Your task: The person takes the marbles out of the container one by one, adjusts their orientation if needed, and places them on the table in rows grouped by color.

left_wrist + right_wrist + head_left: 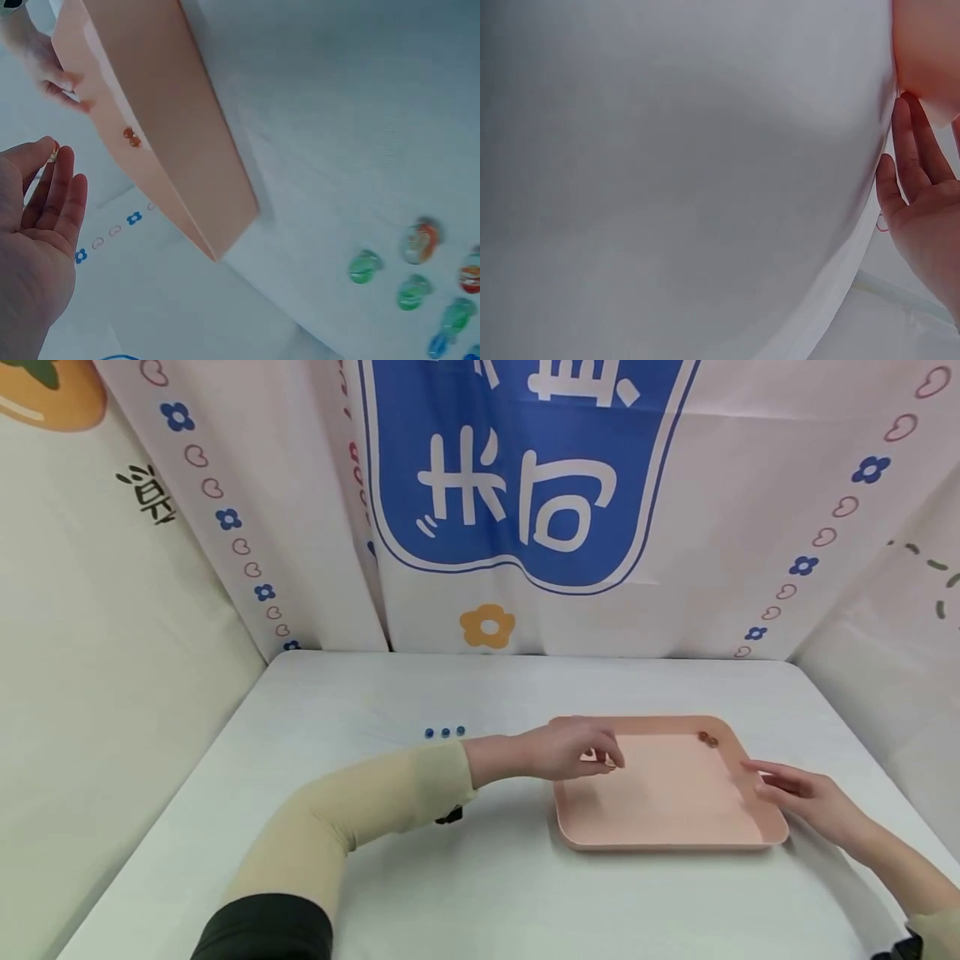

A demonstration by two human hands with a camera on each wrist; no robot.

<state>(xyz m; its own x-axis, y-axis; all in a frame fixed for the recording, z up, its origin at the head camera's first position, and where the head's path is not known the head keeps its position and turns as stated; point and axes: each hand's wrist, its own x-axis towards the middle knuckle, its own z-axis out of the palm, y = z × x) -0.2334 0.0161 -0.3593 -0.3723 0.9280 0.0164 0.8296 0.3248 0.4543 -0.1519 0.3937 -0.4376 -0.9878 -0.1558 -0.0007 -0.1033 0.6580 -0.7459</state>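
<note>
My left hand is over the left part of a pink rectangular tray. Thumb and fingertips pinch a small pale glass marble, mostly covered by the fingers. Two brown marbles lie together inside the tray, at its far right corner. On the tray's right side, my right hand touches the rim with fairly straight fingers. In the right wrist view, its fingertips are right at the tray's edge.
Three blue marbles form a short row on the white table, left of the tray. Green marbles and orange-red swirled marbles show in the left wrist view; my left arm hides them from the head view. A printed cloth hangs behind.
</note>
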